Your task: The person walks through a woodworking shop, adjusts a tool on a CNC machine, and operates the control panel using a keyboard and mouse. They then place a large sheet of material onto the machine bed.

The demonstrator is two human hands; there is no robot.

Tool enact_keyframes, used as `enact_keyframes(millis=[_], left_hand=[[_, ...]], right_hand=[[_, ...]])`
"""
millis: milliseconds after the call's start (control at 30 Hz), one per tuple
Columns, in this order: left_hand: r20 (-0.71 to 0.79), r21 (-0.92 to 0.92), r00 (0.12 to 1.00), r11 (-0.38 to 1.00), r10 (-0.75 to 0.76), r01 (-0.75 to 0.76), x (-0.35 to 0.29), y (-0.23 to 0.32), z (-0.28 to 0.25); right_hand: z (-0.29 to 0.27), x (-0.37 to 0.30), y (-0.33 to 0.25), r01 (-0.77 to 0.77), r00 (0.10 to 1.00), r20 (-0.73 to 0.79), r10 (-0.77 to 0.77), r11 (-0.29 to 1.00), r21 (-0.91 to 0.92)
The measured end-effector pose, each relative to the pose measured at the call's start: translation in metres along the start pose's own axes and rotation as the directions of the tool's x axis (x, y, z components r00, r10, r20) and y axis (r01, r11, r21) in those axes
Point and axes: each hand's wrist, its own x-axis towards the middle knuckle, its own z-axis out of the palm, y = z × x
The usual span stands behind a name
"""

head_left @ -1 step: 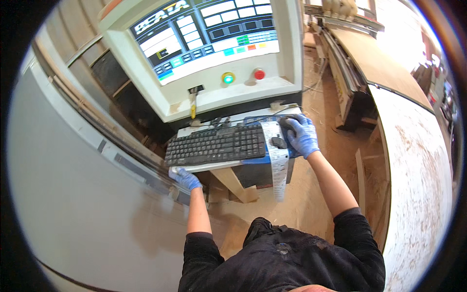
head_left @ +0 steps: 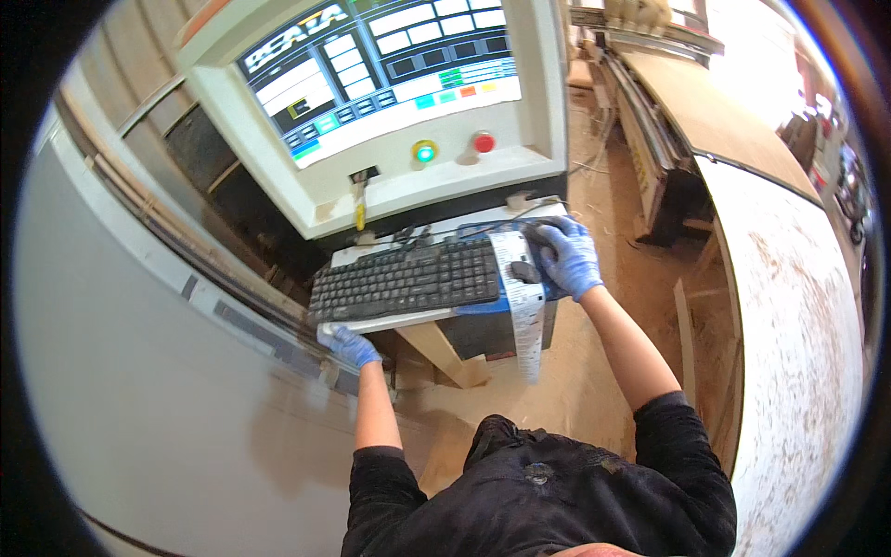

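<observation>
My right hand, in a blue glove, is closed over a dark computer mouse, mostly covered by the fingers, at the right end of a white keyboard shelf. At the shelf's front left corner, my gloved left hand grips the edge. Between them lies a dusty black keyboard. A long printed paper strip lies over the blue mat beside the keyboard and hangs off the front. On the strip rests a small dark object whose kind I cannot make out.
Above the shelf stands a control cabinet with a lit screen, a green lit button and a red button. A grey panel rises at left. At right are a white board and a brown sheet.
The whole view has shifted slightly, so the cabinet and shelf appear a little further left. Both hands keep their places on the mouse and the shelf edge.
</observation>
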Motion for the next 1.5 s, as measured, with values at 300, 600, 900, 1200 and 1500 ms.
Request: enact_keyframes(millis=[300, 600, 900, 1200, 1500], left_hand=[[-0.009, -0.031, 0.997, 0.997, 0.077, -0.077, 0.011, -0.020, 0.000], [0.001, 0.014, 1.000, 1.000, 0.020, -0.020, 0.000, 0.001, 0.002], [0.007, 0.000, 1.000, 1.000, 0.016, -0.016, 0.004, -0.009, -0.002], [0.024, -0.027, 1.000, 1.000, -0.009, 0.010, 0.004, -0.008, -0.002], [0.012, -0.035, 0.999, 0.999, -0.036, 0.036, 0.005, -0.007, -0.004]], right_hand=[[0.002, -0.002, 0.002, -0.015, 0.999, -0.037, 0.014, 1.000, -0.015], [0.005, -0.003, 0.006, -0.030, 0.999, -0.018, 0.031, 1.000, 0.004], [0.009, -0.003, 0.006, -0.050, 0.999, 0.008, 0.050, 0.998, -0.032], [0.017, -0.005, 0.012, -0.054, 0.998, -0.030, 0.052, 0.995, -0.079], [0.015, -0.004, 0.009, -0.058, 0.998, -0.001, 0.058, 0.996, -0.067]])
